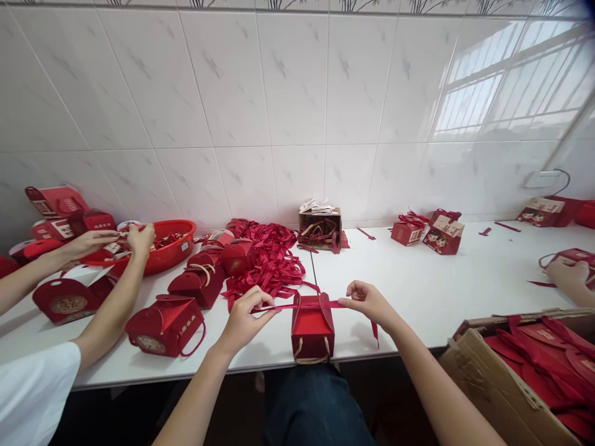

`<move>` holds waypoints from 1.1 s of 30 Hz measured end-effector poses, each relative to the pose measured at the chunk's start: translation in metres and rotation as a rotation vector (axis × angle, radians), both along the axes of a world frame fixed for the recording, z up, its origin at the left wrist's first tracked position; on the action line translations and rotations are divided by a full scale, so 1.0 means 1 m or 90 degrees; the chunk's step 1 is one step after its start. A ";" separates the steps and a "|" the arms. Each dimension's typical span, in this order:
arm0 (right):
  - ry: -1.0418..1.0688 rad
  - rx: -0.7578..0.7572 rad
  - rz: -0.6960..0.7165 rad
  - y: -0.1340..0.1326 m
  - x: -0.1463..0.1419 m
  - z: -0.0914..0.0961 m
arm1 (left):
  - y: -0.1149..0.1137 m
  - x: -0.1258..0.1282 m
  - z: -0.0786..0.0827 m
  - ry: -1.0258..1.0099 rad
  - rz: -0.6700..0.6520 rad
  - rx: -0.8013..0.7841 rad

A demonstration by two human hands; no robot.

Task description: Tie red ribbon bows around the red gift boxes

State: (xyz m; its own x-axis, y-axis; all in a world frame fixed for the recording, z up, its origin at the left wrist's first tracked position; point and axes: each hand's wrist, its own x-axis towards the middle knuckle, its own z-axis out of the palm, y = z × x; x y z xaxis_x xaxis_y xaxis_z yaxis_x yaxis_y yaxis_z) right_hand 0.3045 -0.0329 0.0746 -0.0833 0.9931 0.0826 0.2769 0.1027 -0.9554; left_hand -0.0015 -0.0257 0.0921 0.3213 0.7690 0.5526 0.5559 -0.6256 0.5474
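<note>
A small red gift box (pixel 312 341) with a rope handle stands upright at the table's front edge, straight before me. A red ribbon (pixel 335 304) runs across its top. My left hand (pixel 248 313) pinches the ribbon on the left side of the box. On the right side my right hand (pixel 367 302) pinches the other stretch, and a loose end dangles below it. Both hands are apart from the box itself. Behind the box and to the left lies a tangled heap of red ribbons (pixel 274 257).
Red gift boxes (pixel 165 325) stand to the left. A co-worker's hands (pixel 139 238) reach over a red basin (pixel 171 251) of small items. A small carton (pixel 320 229) is by the wall. At right are a cardboard box (pixel 497 371) of red boxes and another person's hand (pixel 569 275).
</note>
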 end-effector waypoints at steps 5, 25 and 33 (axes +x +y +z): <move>-0.014 -0.018 0.012 0.002 0.002 -0.007 | 0.005 -0.002 -0.007 0.054 -0.068 -0.069; 0.061 -0.008 -0.106 -0.015 0.008 -0.069 | -0.017 0.000 -0.084 -0.007 0.219 -0.111; -0.085 0.088 -0.058 -0.059 -0.012 -0.040 | -0.054 0.008 -0.058 0.026 0.183 -0.112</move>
State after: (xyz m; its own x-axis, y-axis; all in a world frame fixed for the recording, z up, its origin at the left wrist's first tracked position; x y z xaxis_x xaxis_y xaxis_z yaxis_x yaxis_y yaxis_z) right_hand 0.2920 -0.0919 0.0342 -0.0129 0.9771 0.2124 0.4148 0.1985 -0.8880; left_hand 0.0066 -0.0794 0.0345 0.0966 0.9136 0.3949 0.7199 -0.3381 0.6062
